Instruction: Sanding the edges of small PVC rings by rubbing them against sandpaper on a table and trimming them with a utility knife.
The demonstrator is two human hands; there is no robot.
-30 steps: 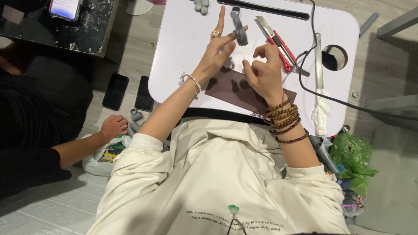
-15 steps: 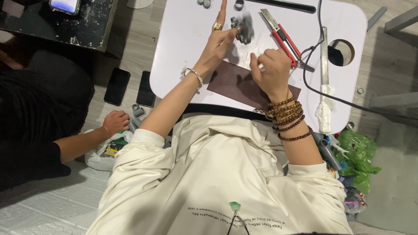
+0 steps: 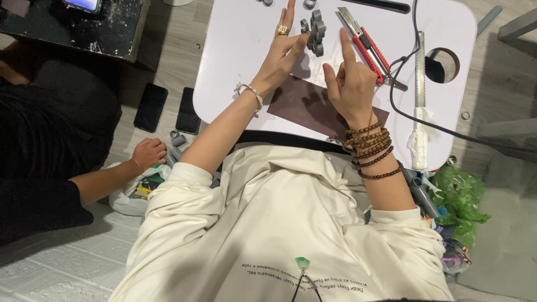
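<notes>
My left hand [image 3: 279, 56], with a gold ring and a silver bracelet, holds a grey piece made of joined pipe rings [image 3: 315, 32] between thumb and fingers above the white lap table [image 3: 235, 61]. My right hand [image 3: 351, 84], with brown bead bracelets on the wrist, hovers just right of it with the index finger pointing up and holds nothing. A dark brown sheet [image 3: 305, 106] lies on the table under both hands.
A red utility knife [image 3: 366, 45], a black cable [image 3: 403, 95], a metal ruler [image 3: 419, 67] with white cloth and loose grey rings [image 3: 309, 4] lie on the table. Another person's hand [image 3: 148, 154] reaches into a white bag on the floor at left, near two phones [image 3: 168, 109]. Green bags [image 3: 458, 201] sit at right.
My left hand turned the grey ring piece and lifted it slightly toward the table's far side. My right hand opened from a curled grip and raised its index finger.
</notes>
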